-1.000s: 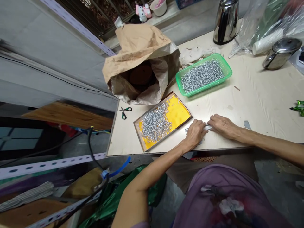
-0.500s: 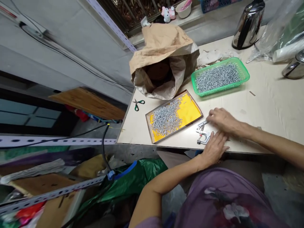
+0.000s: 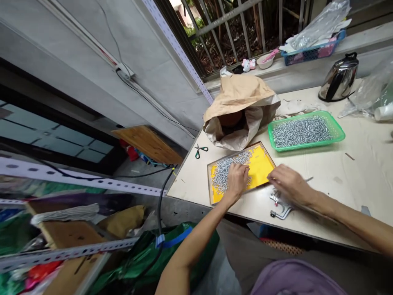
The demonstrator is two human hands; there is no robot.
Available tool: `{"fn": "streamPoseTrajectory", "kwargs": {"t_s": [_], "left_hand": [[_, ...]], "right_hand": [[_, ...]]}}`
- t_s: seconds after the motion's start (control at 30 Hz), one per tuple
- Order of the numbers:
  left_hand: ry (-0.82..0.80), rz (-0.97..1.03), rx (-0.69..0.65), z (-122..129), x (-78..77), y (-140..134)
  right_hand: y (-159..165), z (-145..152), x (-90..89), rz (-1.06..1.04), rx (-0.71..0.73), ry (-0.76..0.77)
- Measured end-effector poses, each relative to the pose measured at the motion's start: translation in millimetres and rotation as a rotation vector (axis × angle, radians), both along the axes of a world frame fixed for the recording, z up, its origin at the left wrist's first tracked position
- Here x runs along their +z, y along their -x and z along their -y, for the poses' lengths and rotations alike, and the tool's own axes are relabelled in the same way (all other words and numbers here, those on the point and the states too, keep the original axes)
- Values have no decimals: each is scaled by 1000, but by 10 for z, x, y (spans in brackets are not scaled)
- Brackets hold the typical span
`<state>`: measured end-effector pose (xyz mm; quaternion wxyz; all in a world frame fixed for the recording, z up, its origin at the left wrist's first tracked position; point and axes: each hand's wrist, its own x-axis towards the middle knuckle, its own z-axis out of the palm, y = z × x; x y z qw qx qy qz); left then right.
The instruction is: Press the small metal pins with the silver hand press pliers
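My left hand (image 3: 238, 180) is over the shallow tray (image 3: 242, 198), its fingers curled together at the edge of a pile of small silver metal pins (image 3: 221, 174). Whatever is between those fingertips is hidden. The tray has a yellow bottom (image 3: 260, 168) and a brown rim. My right hand (image 3: 288, 184), smeared by motion, hovers by the tray's right corner with its fingers bent. Just below it lies a small metal C-shaped clamp tool (image 3: 284, 212) with a red part, partly covered by the hand. A thin strip (image 3: 309, 179) shows behind the right hand.
A green basket (image 3: 337, 133) full of similar pins stands behind the tray. An open paper bag (image 3: 242, 94) stands at the back, with green-handled scissors (image 3: 201, 150) to its left. A steel kettle (image 3: 339, 78) is at the back right. The table's front edge (image 3: 245, 217) runs before me.
My left hand has moved from beside the clamp tool to the pins in the tray. The right hand has shifted slightly, near the tray corner. The camera view has swung, showing more window.
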<state>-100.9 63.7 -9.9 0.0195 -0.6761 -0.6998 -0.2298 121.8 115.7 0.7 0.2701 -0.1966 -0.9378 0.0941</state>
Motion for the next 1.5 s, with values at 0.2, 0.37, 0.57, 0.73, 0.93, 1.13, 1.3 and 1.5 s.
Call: {"fn": "streamPoseTrajectory", "kwargs": {"t_s": [0.2, 0.37, 0.57, 0.73, 0.93, 1.13, 1.3, 1.5], "left_hand": [[274, -106, -45, -624, -155, -124], [306, -98, -53, -899, -152, -233], [336, 410, -34, -448, -7, -315], [651, 845, 34, 305, -13, -572], [666, 948, 176, 669, -286, -755], [691, 771, 155, 665, -219, -782], [814, 586, 147, 611, -66, -827], [977, 710, 201, 619, -66, -842]], "right_hand": [[-252, -511, 713, 3, -478, -188], [-458, -102, 508, 39, -266, -14], [-809, 537, -235, 333, -152, 304], [-910, 729, -390, 423, -217, 380], [-846, 772, -268, 525, -243, 338], [-844, 798, -276, 490, -252, 340], [-863, 830, -303, 441, -235, 329], [-907, 661, -288, 430, -230, 236]]}}
